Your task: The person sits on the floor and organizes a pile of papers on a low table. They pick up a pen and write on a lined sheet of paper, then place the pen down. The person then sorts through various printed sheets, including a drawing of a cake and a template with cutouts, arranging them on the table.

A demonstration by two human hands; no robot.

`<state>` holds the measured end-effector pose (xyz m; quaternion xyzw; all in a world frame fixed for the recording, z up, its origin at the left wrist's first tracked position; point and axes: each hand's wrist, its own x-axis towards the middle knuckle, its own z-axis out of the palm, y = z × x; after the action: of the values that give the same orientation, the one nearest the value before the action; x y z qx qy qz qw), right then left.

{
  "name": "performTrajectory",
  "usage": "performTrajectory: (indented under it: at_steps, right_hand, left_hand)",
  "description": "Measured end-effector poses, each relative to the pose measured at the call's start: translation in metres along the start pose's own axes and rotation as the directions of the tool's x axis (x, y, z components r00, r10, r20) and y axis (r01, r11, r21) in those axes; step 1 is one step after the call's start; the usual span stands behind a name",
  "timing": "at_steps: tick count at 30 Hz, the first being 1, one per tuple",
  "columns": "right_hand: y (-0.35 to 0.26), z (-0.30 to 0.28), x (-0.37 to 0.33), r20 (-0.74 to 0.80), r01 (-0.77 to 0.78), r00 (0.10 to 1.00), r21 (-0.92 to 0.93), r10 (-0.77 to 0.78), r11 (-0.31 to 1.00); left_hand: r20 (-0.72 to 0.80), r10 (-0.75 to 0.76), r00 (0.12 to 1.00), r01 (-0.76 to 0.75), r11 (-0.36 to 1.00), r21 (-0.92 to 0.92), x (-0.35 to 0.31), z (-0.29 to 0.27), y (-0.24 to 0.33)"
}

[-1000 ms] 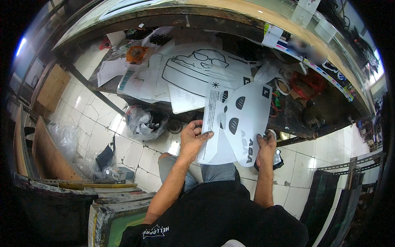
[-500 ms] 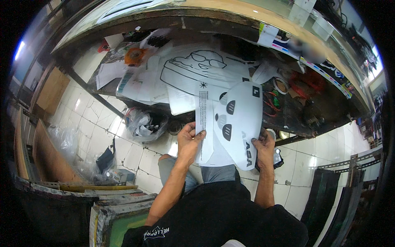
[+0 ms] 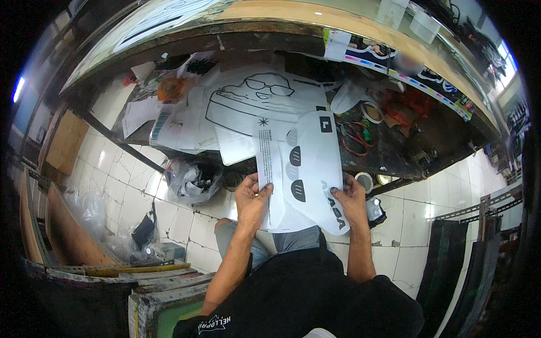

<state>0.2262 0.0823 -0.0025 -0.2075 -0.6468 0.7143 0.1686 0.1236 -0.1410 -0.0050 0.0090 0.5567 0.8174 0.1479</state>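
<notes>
I hold a few overlapping thin, translucent printed sheets (image 3: 313,169) upright in front of my lap, their top part lying before the shelf. Dark half-round shapes and large grey letters are printed on them, and fainter shapes show through from a layer behind. My left hand (image 3: 252,201) pinches their left side near the bottom, thumb in front. The lower right side is gripped by my right hand (image 3: 351,203), thumb pressed on the face and fingers behind. Beyond them, a large sheet with a black line drawing (image 3: 248,104) lies on the shelf.
Under the table (image 3: 265,28) a cluttered dark shelf (image 3: 394,158) holds papers, an orange tape roll (image 3: 171,89), a tape ring (image 3: 371,112) and red cords (image 3: 356,139). A plastic bag of scraps (image 3: 194,180) sits below. Framed screens (image 3: 163,304) stand lower left, boards (image 3: 73,225) at left.
The printed sheets have shifted and bent differently, so their dark shapes now stand nearly in a column. My right thumb sits further in on the sheet. The whole view has turned slightly.
</notes>
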Motion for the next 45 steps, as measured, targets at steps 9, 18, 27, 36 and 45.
performTrajectory:
  at_steps: [9,18,27,36,45]
  right_hand:
    - [-0.006,0.002,0.002,-0.016,-0.004,1.0,0.033,0.005,0.999]
    - [-0.031,-0.023,0.019,-0.006,0.086,0.996,-0.121,-0.087,0.989]
    - [-0.071,0.01,0.113,0.184,0.311,0.95,-0.45,-0.254,0.837]
    - [-0.107,0.013,0.203,-0.255,-0.207,0.931,-0.958,-0.261,0.196]
    - [-0.052,-0.051,0.263,-0.161,0.256,0.818,-0.758,-0.552,0.6]
  left_hand:
    - [0.001,0.016,1.0,-0.016,1.0,0.01,0.001,-0.001,0.004]
    - [-0.12,0.165,0.979,-0.164,0.986,0.017,0.006,-0.006,0.018]
    - [-0.254,0.227,0.94,-0.253,0.965,-0.075,0.018,-0.018,0.019]
    - [-0.25,0.188,0.95,-0.232,0.959,-0.162,0.014,-0.018,0.02]
    - [-0.172,0.121,0.978,-0.157,0.965,-0.211,0.007,-0.008,0.012]
